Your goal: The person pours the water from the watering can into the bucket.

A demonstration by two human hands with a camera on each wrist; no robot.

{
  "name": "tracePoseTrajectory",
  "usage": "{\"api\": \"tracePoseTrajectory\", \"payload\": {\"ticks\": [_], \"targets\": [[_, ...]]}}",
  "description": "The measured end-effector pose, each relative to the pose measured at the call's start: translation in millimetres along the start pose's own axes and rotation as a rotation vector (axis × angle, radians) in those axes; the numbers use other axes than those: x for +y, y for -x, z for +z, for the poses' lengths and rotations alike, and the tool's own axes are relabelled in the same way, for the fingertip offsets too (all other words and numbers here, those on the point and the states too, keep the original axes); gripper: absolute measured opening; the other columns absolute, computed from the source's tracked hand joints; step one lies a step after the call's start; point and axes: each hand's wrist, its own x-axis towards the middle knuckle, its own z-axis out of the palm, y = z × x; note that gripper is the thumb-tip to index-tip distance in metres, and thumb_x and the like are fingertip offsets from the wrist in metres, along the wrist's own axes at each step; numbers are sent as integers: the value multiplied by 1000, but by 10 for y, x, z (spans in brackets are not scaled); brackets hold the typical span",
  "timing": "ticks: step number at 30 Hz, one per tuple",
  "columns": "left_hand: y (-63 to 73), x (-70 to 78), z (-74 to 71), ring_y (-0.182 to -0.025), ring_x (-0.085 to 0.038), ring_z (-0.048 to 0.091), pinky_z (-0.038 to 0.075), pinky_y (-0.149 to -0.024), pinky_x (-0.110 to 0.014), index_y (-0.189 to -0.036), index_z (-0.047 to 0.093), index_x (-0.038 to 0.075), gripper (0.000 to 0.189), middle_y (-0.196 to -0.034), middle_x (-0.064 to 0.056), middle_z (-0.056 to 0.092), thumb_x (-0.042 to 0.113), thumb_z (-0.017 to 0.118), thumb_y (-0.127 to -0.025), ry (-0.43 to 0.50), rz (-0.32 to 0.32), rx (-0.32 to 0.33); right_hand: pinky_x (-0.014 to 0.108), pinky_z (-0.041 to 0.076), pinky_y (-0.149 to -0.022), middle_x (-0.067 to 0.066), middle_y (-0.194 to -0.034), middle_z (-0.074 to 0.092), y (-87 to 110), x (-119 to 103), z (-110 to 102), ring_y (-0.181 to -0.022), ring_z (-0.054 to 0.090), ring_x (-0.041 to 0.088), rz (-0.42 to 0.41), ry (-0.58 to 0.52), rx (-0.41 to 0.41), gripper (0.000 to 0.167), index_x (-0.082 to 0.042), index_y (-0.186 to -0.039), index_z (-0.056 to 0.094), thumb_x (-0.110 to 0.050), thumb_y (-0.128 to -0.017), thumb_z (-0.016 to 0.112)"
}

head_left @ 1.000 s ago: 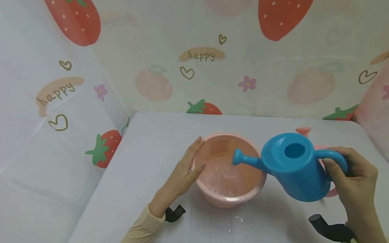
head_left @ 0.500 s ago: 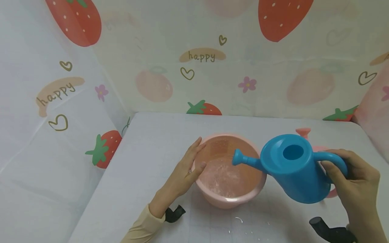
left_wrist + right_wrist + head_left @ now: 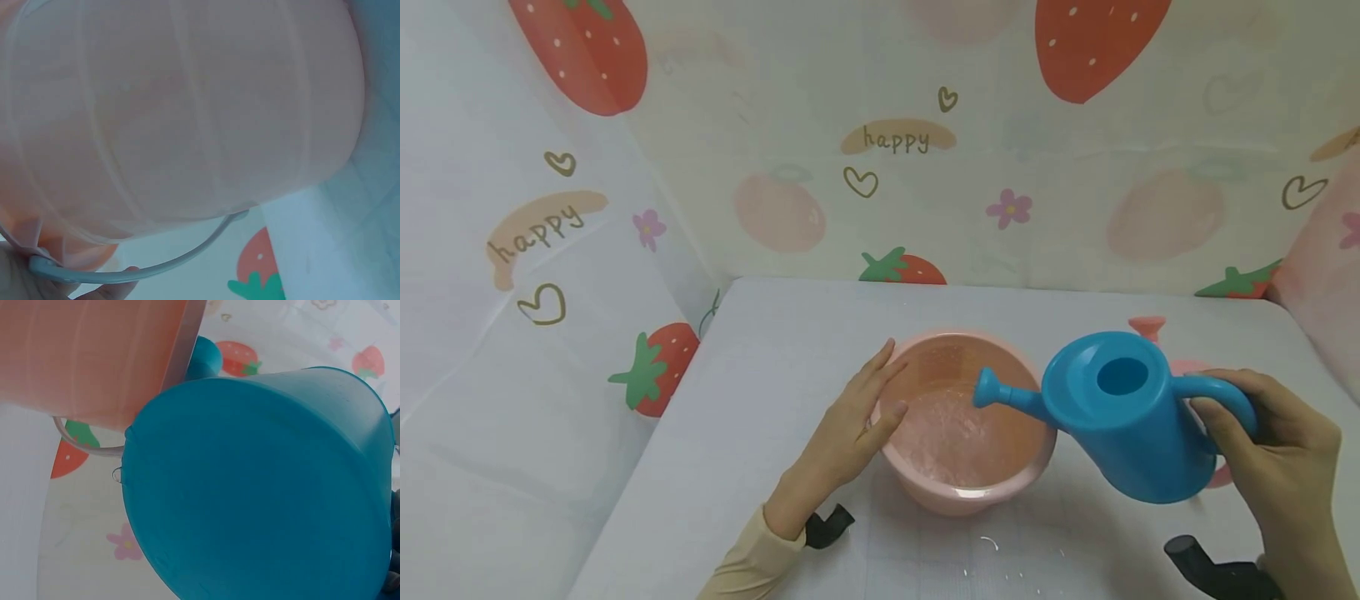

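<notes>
A pink bucket [image 3: 895,462] stands on the table with rippling water [image 3: 951,429] inside. My left hand [image 3: 850,421] rests on its left rim, fingers long and straight, thumb over the inner edge. In the left wrist view, the bucket's wall [image 3: 187,112] fills most of the frame, and its pale bail handle [image 3: 181,259] passes by the fingers. My right hand [image 3: 1285,442] grips the handle of a blue watering can [image 3: 1150,442]. The can is tilted, its spout [image 3: 1011,396] reaching over the bucket. A drop [image 3: 117,475] hangs at the edge of its base.
Behind the blue can, mostly hidden, stands a pink watering can [image 3: 1148,325]. Water drops [image 3: 992,543] lie on the white table [image 3: 790,333] in front of the bucket. A cloth printed with strawberries [image 3: 910,268] stands up behind and beside the table.
The blue watering can and my right hand have dipped slightly compared with a second ago, then stayed almost still. The left hand keeps its place on the bucket. Water in the bucket ripples differently.
</notes>
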Motion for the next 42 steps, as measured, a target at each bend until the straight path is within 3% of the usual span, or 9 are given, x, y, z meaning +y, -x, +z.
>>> {"api": "tracePoseTrajectory", "payload": {"ticks": [9, 12, 17, 19, 42], "targets": [[17, 44, -49, -137, -17, 29, 33, -106, -43, -144, 36, 18, 58, -152, 2, 26, 49, 41, -95, -152, 70, 52, 15, 46, -86, 2, -101, 68, 5, -4, -3, -93, 64, 11, 3, 3, -8, 29, 18, -106, 58, 19, -78, 60], [30, 69, -58, -136, -17, 31, 35, -105, -43, -144, 35, 20, 59, -152, 5, 24, 51, 41, -94, -176, 42, 28, 15, 45, -87, 2, -101, 68, -5, -2, -4, -93, 64, 12, -2, -11, -4, 29, 18, -106, 58, 20, -77, 60], [55, 141, -95, -137, -16, 28, 39, -101, -47, -147, 25, 27, 64, -154, 14, 14, 57, 39, -92, -162, -74, -64, 15, 45, -87, 0, -101, 68, -6, -15, 0, -93, 63, 11, -2, -12, 2, 29, 18, -106, 58, 20, -77, 59], [59, 153, -104, -138, -16, 27, 39, -101, -48, -148, 23, 28, 65, -154, 15, 11, 59, 38, -92, -158, -91, -84, 15, 45, -87, 1, -101, 68, -5, -16, -1, -93, 63, 11, 0, -13, 5, 30, 18, -107, 58, 20, -77, 60], [74, 167, -105, -135, -20, 33, 39, -99, -48, -147, 25, 31, 60, -154, 14, 11, 55, 40, -93, -130, -88, -84, 16, 45, -89, 1, -101, 69, -17, -27, -10, -93, 64, 11, -74, -15, -8, 28, 20, -103, 58, 20, -76, 61]]}}
